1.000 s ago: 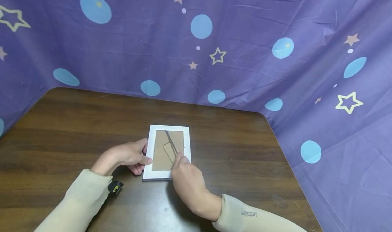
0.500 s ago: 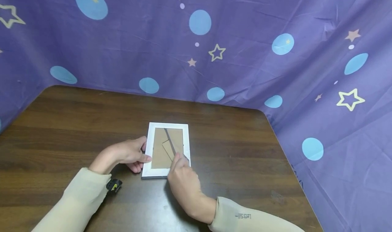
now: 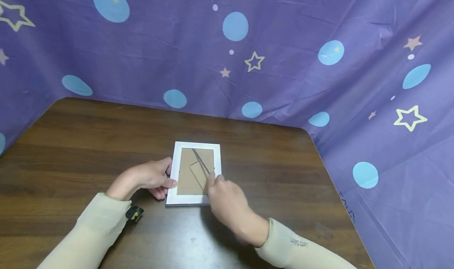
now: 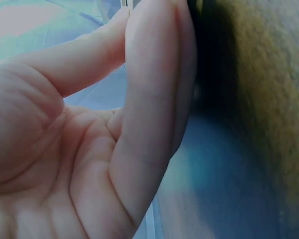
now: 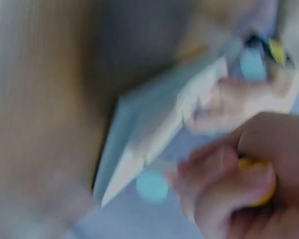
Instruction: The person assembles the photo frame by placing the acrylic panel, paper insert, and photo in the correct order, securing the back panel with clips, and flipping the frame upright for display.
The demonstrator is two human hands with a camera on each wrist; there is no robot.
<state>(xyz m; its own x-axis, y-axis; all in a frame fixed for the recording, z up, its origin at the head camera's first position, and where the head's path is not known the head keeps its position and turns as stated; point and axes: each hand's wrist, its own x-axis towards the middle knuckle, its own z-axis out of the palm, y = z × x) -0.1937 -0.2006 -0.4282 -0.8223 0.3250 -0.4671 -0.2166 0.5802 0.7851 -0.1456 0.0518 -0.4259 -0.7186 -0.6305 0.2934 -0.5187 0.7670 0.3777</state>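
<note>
A white picture frame (image 3: pixel 193 199) lies on the table, with a brown panel (image 3: pixel 185 178) inside it that bears thin dark angled lines. My left hand (image 3: pixel 143 178) grips the frame's left side, thumb on the white border and other fingers at its edge. Over the panel my right hand (image 3: pixel 227 202) holds a thin, dark, pointed tool (image 3: pixel 201 162), slanting up and left to near the panel's top edge. In the blurred right wrist view, something orange (image 5: pixel 264 196) shows inside the curled fingers, perhaps its handle. The exact kind of tool is unclear.
The brown wooden table (image 3: pixel 276 174) extends around the frame. A purple curtain (image 3: pixel 195 60) with stars and blue spots encloses the back and sides. A black device with a yellow mark (image 3: pixel 134 213) sits at the left wrist.
My right hand has shifted rightward relative to the frame, with the tool still over the panel's upper part. The left hand keeps its hold, and the whole head view drifts slightly.
</note>
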